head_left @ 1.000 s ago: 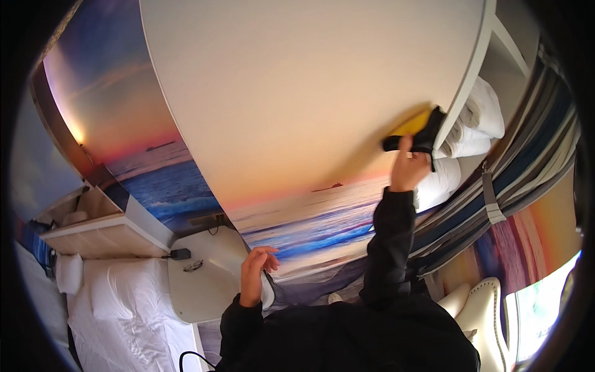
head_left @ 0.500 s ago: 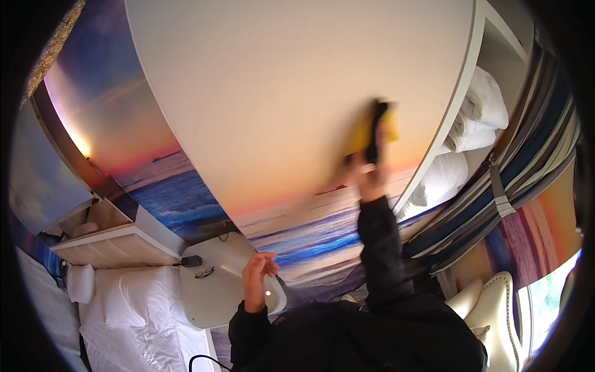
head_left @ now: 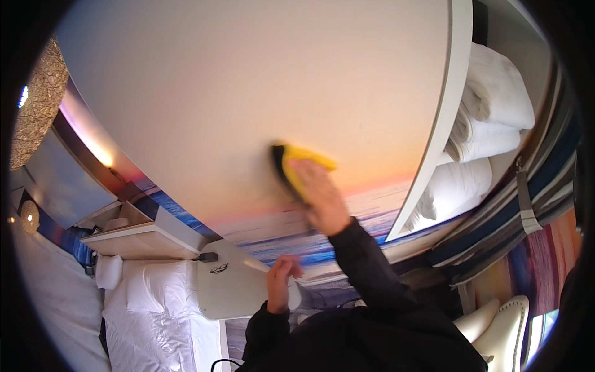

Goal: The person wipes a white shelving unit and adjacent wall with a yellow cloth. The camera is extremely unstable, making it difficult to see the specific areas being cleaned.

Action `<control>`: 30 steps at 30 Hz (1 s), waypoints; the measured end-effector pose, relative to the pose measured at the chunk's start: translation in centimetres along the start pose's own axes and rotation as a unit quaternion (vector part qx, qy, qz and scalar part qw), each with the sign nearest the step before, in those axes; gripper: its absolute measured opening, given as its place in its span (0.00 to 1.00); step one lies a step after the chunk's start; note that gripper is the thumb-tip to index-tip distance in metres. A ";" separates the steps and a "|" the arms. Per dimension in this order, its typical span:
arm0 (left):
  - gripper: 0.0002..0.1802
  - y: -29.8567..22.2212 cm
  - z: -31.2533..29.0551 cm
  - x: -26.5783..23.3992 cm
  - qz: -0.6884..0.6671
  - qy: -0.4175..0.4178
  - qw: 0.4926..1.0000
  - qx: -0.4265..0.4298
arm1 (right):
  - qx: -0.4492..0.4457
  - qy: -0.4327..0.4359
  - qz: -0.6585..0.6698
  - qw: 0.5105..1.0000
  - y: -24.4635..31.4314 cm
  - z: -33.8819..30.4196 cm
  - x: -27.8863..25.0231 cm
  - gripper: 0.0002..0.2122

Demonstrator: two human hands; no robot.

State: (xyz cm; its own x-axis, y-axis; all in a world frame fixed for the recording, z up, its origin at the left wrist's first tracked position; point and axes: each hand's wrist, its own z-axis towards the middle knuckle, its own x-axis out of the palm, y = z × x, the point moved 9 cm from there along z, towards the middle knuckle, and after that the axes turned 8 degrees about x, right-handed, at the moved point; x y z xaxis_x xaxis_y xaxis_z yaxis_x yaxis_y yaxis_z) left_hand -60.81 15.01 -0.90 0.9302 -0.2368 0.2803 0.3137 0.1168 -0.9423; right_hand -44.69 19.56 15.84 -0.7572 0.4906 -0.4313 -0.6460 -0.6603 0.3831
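Observation:
My right hand [head_left: 320, 197] is raised to a large smooth panel [head_left: 260, 80] printed with a sunset sea. Its fingers press a yellow-and-black cloth [head_left: 297, 162], slightly smeared by motion, against the panel's pale orange part. Lower down, my left hand [head_left: 284, 279] is held up in front of a small pale table [head_left: 229, 291]. Its fingers are loosely bent and nothing shows in them. Dark sleeves cover both arms.
Right of the panel, an open shelf holds folded white bedding [head_left: 489, 93]. Striped curtains [head_left: 496, 235] and a studded cream chair [head_left: 505, 328] stand farther right. A bed with white pillows [head_left: 158, 288] lies at lower left. Glasses [head_left: 219, 268] rest on the table.
My right hand has moved left and a little down across the panel with the cloth, which has turned to tilt up-left. The view has shifted. My left hand stays low and loosely bent.

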 end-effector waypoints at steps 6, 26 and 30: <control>0.16 4.0 -1.6 1.2 0.001 -0.050 0.999 -0.012 | 0.305 -0.110 0.034 0.945 -13.5 -5.1 -7.7 0.31; 0.17 -2.2 -0.5 -4.5 0.036 -0.038 0.997 0.056 | 0.025 -0.041 -0.014 0.999 2.5 2.1 -1.1 0.31; 0.18 -3.4 -0.8 -7.5 -0.040 -0.032 0.997 0.056 | 0.398 -0.236 -0.130 0.877 -9.3 -3.7 -8.0 0.21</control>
State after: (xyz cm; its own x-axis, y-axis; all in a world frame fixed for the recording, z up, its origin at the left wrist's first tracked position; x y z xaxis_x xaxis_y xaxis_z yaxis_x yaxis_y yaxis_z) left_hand -69.01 15.58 0.10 0.9104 -0.1886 0.3683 0.4035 0.2082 -0.8910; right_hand -32.30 19.68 12.73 -0.4095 0.8700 -0.2748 -0.5235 0.0226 0.8517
